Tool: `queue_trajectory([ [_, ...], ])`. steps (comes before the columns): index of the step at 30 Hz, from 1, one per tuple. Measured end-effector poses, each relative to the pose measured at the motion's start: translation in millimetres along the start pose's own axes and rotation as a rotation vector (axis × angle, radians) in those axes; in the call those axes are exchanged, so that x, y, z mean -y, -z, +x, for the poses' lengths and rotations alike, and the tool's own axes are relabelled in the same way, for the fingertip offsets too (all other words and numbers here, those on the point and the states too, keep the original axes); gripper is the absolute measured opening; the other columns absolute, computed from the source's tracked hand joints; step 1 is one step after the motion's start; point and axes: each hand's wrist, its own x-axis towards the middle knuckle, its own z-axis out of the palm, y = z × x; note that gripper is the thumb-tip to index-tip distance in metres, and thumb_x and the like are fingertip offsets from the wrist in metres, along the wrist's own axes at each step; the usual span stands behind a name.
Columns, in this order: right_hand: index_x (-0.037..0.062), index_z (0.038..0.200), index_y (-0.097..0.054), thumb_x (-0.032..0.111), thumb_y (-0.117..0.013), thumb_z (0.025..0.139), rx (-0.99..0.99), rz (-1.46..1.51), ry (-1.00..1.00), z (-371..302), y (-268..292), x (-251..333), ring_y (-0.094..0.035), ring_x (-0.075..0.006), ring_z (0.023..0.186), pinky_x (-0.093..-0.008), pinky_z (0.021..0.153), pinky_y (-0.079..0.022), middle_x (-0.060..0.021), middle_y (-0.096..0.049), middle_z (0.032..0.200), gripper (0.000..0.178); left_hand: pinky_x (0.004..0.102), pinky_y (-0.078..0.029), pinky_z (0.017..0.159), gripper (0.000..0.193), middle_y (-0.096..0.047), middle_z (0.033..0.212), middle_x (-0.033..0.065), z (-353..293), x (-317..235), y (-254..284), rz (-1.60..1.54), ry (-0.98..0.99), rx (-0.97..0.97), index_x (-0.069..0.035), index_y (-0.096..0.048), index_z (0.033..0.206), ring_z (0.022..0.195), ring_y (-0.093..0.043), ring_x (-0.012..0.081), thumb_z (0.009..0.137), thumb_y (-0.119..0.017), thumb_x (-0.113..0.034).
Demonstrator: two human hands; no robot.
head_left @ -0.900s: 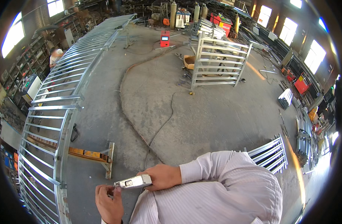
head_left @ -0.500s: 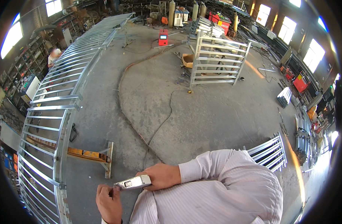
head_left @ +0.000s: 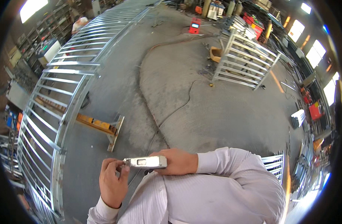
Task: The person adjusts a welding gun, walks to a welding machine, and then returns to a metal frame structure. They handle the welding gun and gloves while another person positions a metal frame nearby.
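Note:
A narrow silver case, by its shape a tape measure (head_left: 145, 162), is held level in front of my chest. A small rectangular window or button shows on its upper side. My right hand (head_left: 175, 161) is closed around its right end, with most of the fingers hidden behind the case and the wrist. At its narrow left end, my left hand (head_left: 114, 183) pinches with thumb and forefinger. The other left fingers are curled. Whether any tape is drawn out cannot be seen.
A long galvanised metal frame with rungs (head_left: 63, 128) runs along the left, over a yellow trestle (head_left: 98, 123). A cable (head_left: 148, 108) crosses the floor. Ahead stands a barred metal frame (head_left: 245, 59). A red machine (head_left: 195, 26) is farther back, and a person (head_left: 80, 24) is beyond the long frame.
The view has turned, so the surroundings lie further right and higher. Both hands and the tape measure are a little higher and further right, and the case is more level.

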Motion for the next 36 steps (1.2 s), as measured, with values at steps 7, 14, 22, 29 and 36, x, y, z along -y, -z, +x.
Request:
queue_trajectory([
  [7, 0.0097, 0.139, -0.067, 0.024, -0.082, 0.092, 0.007, 0.023, -0.059, -1.7, 2.5, 8.2, -0.073, -0.0310, 0.111, -0.0405, 0.096, -0.057, -0.0130, -0.075, 0.121, 0.051, 0.0377, -0.056, 0.076, 0.013, -0.068, 0.099, 0.0150, 3.8, -0.5, 1.1, -0.095, 0.039, 0.032, 0.005, -0.070, 0.096, 0.082, -0.067, 0.0302, 0.092, -0.077, -0.005],
  [14, 0.0097, 0.133, -0.067, 0.025, -0.077, 0.091, 0.000, 0.058, -0.049, -0.8, -1.5, 14.7, -0.071, -0.0374, 0.109, -0.0449, 0.094, -0.057, -0.0151, -0.075, 0.117, 0.046, 0.0394, -0.059, 0.078, 0.015, -0.069, 0.104, 0.0146, -0.2, 10.0, 1.0, -0.014, 0.101, 0.087, 0.002, -0.073, 0.097, 0.082, -0.071, 0.0322, 0.092, -0.079, -0.010],
  [22, 0.0101, 0.139, -0.067, 0.022, -0.082, 0.089, -0.022, 0.114, -0.112, -1.9, -10.7, 4.8, -0.074, -0.0309, 0.112, -0.0399, 0.096, -0.058, -0.0136, -0.076, 0.123, 0.053, 0.0406, -0.059, 0.076, 0.014, -0.070, 0.108, 0.0141, -3.8, 7.5, 3.0, -0.080, 0.152, 0.064, 0.002, -0.075, 0.102, 0.080, -0.072, 0.0341, 0.095, -0.078, -0.010],
  [29, 0.0102, 0.139, -0.067, 0.021, -0.082, 0.089, -0.021, 0.155, -0.098, -4.1, -9.0, 5.0, -0.075, -0.0302, 0.113, -0.0389, 0.097, -0.059, -0.0132, -0.076, 0.124, 0.053, 0.0364, -0.058, 0.076, 0.012, -0.069, 0.107, 0.0138, -3.5, 13.5, -10.6, -0.147, 0.054, -0.004, 0.004, -0.075, 0.100, 0.084, -0.070, 0.0254, 0.095, -0.077, -0.007],
  [36, 0.0105, 0.140, -0.067, 0.021, -0.081, 0.090, -0.024, 0.127, -0.085, -1.7, -6.3, 7.6, -0.075, -0.0305, 0.113, -0.0391, 0.097, -0.059, -0.0131, -0.076, 0.125, 0.053, 0.0379, -0.058, 0.074, 0.016, -0.070, 0.104, 0.0133, 2.3, 9.6, 8.1, -0.098, 0.148, 0.084, 0.003, -0.075, 0.101, 0.080, -0.072, 0.0304, 0.094, -0.079, -0.011],
])
